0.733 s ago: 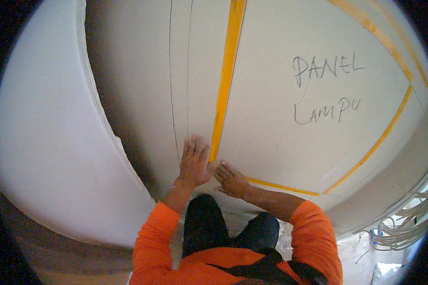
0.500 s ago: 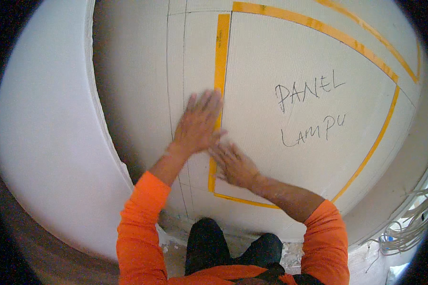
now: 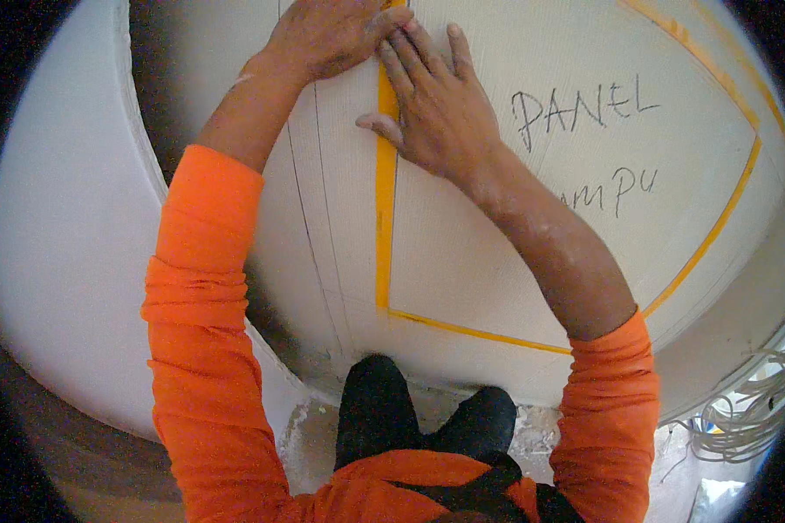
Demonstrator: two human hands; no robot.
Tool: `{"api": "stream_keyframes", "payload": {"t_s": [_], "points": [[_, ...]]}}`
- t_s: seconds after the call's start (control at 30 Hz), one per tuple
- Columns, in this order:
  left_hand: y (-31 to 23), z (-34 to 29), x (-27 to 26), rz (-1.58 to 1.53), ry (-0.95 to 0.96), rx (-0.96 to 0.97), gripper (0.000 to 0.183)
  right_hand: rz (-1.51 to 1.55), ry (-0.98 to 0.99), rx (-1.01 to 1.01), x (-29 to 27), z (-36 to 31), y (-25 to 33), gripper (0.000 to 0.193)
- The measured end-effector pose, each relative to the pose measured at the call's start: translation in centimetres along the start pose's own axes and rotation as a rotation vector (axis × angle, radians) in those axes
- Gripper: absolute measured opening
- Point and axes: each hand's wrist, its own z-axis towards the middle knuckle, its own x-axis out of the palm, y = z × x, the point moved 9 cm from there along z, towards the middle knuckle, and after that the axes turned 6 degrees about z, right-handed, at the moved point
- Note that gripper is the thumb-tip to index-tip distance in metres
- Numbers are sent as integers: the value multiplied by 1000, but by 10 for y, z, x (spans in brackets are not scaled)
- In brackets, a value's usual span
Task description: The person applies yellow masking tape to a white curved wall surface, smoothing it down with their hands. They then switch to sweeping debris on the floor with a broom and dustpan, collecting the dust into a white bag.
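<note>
A strip of orange tape [image 3: 383, 235] runs upright along a pencil line on the pale wall board. My right hand [image 3: 449, 113] lies flat on the board beside and over this strip, its fingers stretched upward and its thumb across the tape. Up at the top edge of the picture, my left hand [image 3: 336, 35] is against the same strip, with its thumb extended near my right fingertips. The left hand's other fingers are mostly cut off by the frame, and I see nothing held in it. Whitish dust marks my fingers and forearms.
More orange tape [image 3: 480, 335] outlines a large panel with handwriting [image 3: 584, 113]. A white wall edge [image 3: 70, 218] stands at the left. My knees [image 3: 375, 405] are close to the board's foot. Coiled cables [image 3: 733, 427] hang at the lower right.
Both hands have moved upward along the tape strip, the left one reaching the top edge. The view has shifted slightly, and my right forearm now covers part of the handwriting.
</note>
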Motion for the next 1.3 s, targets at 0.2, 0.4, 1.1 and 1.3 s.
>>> {"api": "stream_keyframes", "payload": {"t_s": [0.2,0.4,1.1,1.3], "points": [[-9,-8,18,-60,-51,-53,64,169,381,15,55,-120,72,81],[5,-7,5,118,-64,-14,63,237,618,-106,95,-226,153,76],[-16,-6,2,-6,0,-222,75,816,806,160,153,-365,214,86],[-18,-2,11,62,117,-308,81,782,794,129,146,-380,240,83]]}}
